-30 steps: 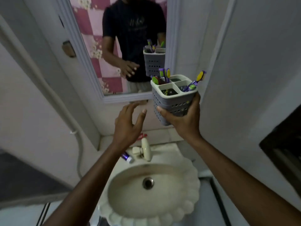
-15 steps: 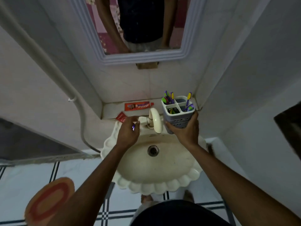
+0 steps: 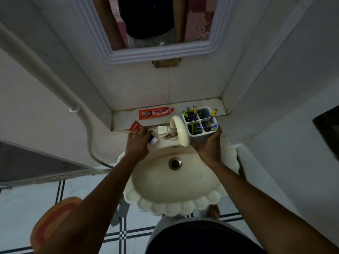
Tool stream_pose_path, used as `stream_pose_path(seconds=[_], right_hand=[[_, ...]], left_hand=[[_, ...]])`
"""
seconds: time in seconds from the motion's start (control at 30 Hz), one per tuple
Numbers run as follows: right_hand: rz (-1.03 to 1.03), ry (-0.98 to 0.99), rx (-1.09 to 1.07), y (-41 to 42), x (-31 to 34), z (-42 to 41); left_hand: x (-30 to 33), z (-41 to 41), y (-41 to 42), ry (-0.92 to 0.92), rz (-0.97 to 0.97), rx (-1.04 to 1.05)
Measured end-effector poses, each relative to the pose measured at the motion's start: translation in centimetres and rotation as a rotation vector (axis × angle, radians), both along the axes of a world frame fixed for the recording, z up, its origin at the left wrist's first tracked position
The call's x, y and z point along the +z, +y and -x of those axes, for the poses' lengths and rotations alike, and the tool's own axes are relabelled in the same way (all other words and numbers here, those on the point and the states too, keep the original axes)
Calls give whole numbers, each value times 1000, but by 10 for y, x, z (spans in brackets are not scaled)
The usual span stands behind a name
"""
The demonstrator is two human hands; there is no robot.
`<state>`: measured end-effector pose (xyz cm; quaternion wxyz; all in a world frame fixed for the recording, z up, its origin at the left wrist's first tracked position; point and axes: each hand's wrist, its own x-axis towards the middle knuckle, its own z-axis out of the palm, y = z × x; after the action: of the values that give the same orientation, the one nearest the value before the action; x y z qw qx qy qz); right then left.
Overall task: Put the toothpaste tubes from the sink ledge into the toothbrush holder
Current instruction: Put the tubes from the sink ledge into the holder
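White floor tiles with dark stripe lines run under an orange mat at the lower left, and pale tiled walls close in around a cream, scallop-edged sink with a metal drain in its bowl.

At the back of the sink, the left hand lies palm down over a red toothpaste tube, fingers curled over it; only the tube's flat end and its white cap show past the hand. Whether the fingers have closed round the tube, I cannot tell.

On the other side of the curved cream tap, the right hand grips the grey toothbrush holder from below, fingers wrapped round its perforated wall, holding it upright near the sink's back right corner. It has 4 compartments; 3 hold toothbrushes in purple, yellow and green, and the far right 1 looks empty.

Further back, a 2nd orange-red toothpaste tube lies flat on the ledge against the wall, cap toward the holder. Above hangs a mirror in a white frame.
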<state>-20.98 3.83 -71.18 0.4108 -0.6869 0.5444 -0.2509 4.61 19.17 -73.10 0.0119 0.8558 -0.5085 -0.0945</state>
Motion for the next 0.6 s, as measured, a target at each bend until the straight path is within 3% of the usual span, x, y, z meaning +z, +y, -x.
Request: stream_pose_path(seconds=[0.2, 0.3, 0.4, 0.6], right_hand=[[-11, -48, -48, 8, 6, 7], [-30, -65, -28, 7, 10, 9], [-53, -77, -10, 6, 13, 11], [-65, -128, 39, 3, 21, 17]], left_hand=[[9, -20, -1, -182, -35, -167], [9, -20, 3, -168, -14, -182], [12, -14, 8, -26, 101, -100], [52, 5, 12, 420, 424, 277]])
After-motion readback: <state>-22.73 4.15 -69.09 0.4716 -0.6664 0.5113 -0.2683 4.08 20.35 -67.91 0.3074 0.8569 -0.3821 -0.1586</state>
